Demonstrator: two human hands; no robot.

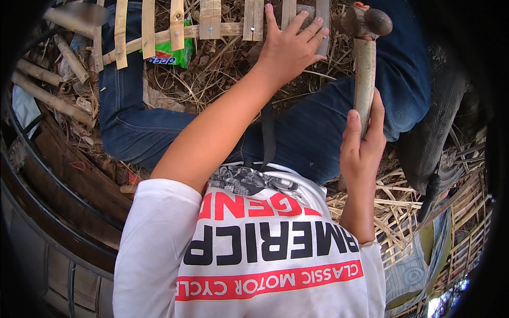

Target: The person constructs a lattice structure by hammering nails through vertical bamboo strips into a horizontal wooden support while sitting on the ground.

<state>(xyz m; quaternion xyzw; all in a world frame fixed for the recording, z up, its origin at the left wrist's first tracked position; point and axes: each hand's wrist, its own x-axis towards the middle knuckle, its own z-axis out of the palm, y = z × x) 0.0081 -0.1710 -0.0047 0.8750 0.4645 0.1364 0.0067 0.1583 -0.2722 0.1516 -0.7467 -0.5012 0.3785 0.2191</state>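
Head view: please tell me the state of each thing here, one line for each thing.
Left hand: open, fingers spread, pressing flat on the bamboo slat frame.
Right hand: closed around the hammer handle.
Hammer: held upright, head raised beside the frame.
Bamboo slat frame: lying over the legs, slats nailed to a crossbar.
Green packet: lying on the ground under the frame, crumpled.
Loose bamboo strips: scattered on the ground.

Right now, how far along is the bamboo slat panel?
Done: several bamboo slats already sit on the crosspiece, two showing nail heads. In hand: the left hand presses flat on the slats near the panel's right end, and the right hand holds a hammer raised beside them. Left: whether the slats under the hand are nailed cannot be told; the hand hides them.
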